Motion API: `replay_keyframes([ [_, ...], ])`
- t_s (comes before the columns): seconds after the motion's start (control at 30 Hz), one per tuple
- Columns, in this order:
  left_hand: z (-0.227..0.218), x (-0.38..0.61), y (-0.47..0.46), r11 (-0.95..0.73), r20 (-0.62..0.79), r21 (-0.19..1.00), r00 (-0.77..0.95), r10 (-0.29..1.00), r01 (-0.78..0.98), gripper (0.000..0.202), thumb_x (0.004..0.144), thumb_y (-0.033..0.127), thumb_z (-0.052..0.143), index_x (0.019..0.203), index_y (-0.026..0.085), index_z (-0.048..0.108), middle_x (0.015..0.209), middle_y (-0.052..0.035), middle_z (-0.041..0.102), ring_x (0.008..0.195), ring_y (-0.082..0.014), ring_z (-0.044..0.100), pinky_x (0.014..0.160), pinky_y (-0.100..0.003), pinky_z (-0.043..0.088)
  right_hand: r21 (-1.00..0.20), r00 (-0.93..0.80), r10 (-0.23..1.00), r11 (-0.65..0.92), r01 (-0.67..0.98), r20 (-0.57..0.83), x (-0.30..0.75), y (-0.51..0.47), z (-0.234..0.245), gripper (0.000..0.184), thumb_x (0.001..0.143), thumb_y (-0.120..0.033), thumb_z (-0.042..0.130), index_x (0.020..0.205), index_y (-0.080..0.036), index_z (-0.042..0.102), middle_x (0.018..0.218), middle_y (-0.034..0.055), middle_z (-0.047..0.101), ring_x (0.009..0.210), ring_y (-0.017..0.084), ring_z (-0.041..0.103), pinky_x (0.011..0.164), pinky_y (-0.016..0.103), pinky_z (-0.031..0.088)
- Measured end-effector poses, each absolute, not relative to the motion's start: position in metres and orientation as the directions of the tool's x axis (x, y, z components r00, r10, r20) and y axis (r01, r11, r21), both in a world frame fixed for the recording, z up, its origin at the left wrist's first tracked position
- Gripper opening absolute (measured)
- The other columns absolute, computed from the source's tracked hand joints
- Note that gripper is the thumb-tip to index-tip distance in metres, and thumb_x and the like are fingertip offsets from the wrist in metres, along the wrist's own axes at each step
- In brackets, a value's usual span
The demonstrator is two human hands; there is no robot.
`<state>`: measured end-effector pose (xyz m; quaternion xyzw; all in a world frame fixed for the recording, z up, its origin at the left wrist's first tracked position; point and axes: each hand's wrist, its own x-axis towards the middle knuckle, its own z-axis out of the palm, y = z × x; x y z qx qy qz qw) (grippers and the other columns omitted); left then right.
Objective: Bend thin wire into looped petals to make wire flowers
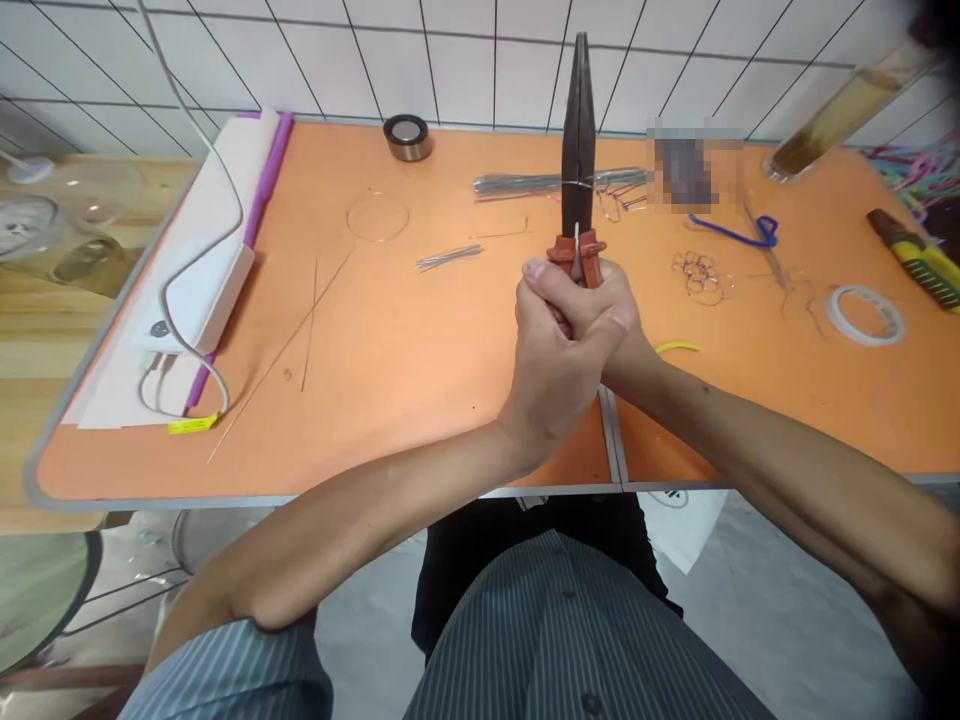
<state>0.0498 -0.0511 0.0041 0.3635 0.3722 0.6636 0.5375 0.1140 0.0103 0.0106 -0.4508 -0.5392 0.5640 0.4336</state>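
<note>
Both my hands are clasped together around the red handles of a pair of long-nose pliers (pixel 577 150), whose dark steel jaws point straight up and look closed. My left hand (pixel 551 375) wraps the lower side, and my right hand (pixel 611 325) presses over it. A thin pale strip stands between the handles. On the orange table top (pixel 390 380) nearby lie a bundle of metal rods (pixel 517 185), a few short wires (pixel 448 257), a thin wire ring (pixel 377 217) and a tangle of copper wire loops (pixel 699 277).
Farther right are a blue wire loop (pixel 739 232), a white tape roll (pixel 864 314) and a yellow-black tool handle (pixel 915 262). A white cable and white board (pixel 202 240) lie left; long thin wires (pixel 310 325) cross the table. A blurred patch hides something at the back.
</note>
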Motion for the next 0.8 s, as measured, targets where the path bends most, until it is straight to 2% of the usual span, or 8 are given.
replay_keyframes([
  [0.13,-0.003,0.049,-0.048,-0.194,0.141,0.889,-0.156,0.978,-0.414,0.039,0.096,0.028,0.083,0.125,0.027,0.057,0.135,-0.0063,0.068,0.148,-0.0325,0.063,0.127,-0.049,0.05,-0.999,-0.178,0.984,-0.032,-0.008,-0.03,0.118,0.012,0.004,0.038,0.084,-0.042,0.093,0.088,-0.027,0.058,0.075,-0.001,0.048,0.074,0.021,0.057,0.062,0.032,0.048],
  [0.2,-0.008,0.052,-0.044,-0.182,0.16,0.882,-0.087,0.983,-0.434,0.049,0.093,0.039,0.089,0.129,0.027,0.057,0.139,-0.0075,0.068,0.146,-0.0319,0.064,0.124,-0.047,0.053,-0.999,-0.202,0.979,-0.015,-0.029,-0.009,0.125,0.015,0.002,0.038,0.086,-0.045,0.091,0.088,-0.026,0.059,0.073,-0.0026,0.049,0.068,0.016,0.053,0.059,0.029,0.045],
  [0.3,-0.014,0.053,-0.031,-0.129,0.158,0.891,0.031,0.987,-0.435,0.074,0.085,0.058,0.095,0.137,0.024,0.056,0.141,-0.0132,0.068,0.138,-0.0319,0.068,0.116,-0.044,0.059,-0.999,-0.252,0.968,-0.025,-0.025,-0.017,0.141,0.022,0.008,0.048,0.079,-0.052,0.098,0.083,-0.024,0.058,0.068,-0.0049,0.049,0.06,0.012,0.047,0.054,0.026,0.04],
  [0.4,-0.018,0.039,-0.011,-0.175,0.204,0.934,0.064,0.977,-0.311,0.082,0.083,0.067,0.094,0.143,0.025,0.057,0.142,-0.0148,0.069,0.126,-0.0293,0.073,0.105,-0.043,0.064,-0.996,-0.293,0.953,-0.083,-0.019,-0.074,0.156,0.023,0.025,0.056,0.075,-0.06,0.099,0.084,-0.024,0.057,0.065,-0.0069,0.048,0.053,0.009,0.041,0.047,0.024,0.033],
  [0.47,-0.018,0.022,0.001,-0.268,0.252,0.952,-0.116,0.961,-0.146,0.078,0.085,0.059,0.095,0.147,0.03,0.057,0.14,-0.0135,0.07,0.114,-0.0253,0.075,0.1,-0.042,0.064,-0.987,-0.326,0.933,-0.163,0.0,-0.154,0.164,0.017,0.036,0.057,0.077,-0.058,0.098,0.088,-0.025,0.054,0.062,-0.0096,0.044,0.049,0.008,0.034,0.044,0.023,0.027],
  [0.53,-0.017,0.005,0.009,-0.405,0.403,0.913,-0.237,0.884,0.044,0.073,0.086,0.049,0.096,0.147,0.034,0.06,0.146,-0.0123,0.069,0.114,-0.0244,0.073,0.101,-0.042,0.062,-0.975,-0.362,0.907,-0.22,0.029,-0.215,0.169,0.009,0.044,0.055,0.082,-0.052,0.098,0.091,-0.026,0.05,0.063,-0.0107,0.043,0.049,0.007,0.032,0.044,0.022,0.026],
  [0.63,-0.015,-0.01,0.013,-0.526,0.575,0.813,-0.197,0.794,0.251,0.056,0.094,0.04,0.088,0.145,0.037,0.064,0.15,-0.0097,0.067,0.117,-0.0246,0.071,0.099,-0.041,0.061,-0.966,-0.415,0.874,-0.251,0.056,-0.251,0.173,0.001,0.045,0.047,0.091,-0.047,0.091,0.091,-0.026,0.049,0.067,-0.0092,0.045,0.051,0.008,0.037,0.047,0.022,0.032],
  [0.8,-0.012,-0.01,0.009,-0.576,0.662,0.719,-0.128,0.739,0.39,0.04,0.1,0.028,0.08,0.138,0.037,0.07,0.137,-0.0074,0.07,0.11,-0.023,0.071,0.09,-0.038,0.063,-0.957,-0.464,0.837,-0.261,0.127,-0.29,0.172,-0.003,0.04,0.039,0.104,-0.042,0.075,0.079,-0.023,0.052,0.068,-0.0027,0.055,0.052,0.011,0.05,0.047,0.025,0.042],
])
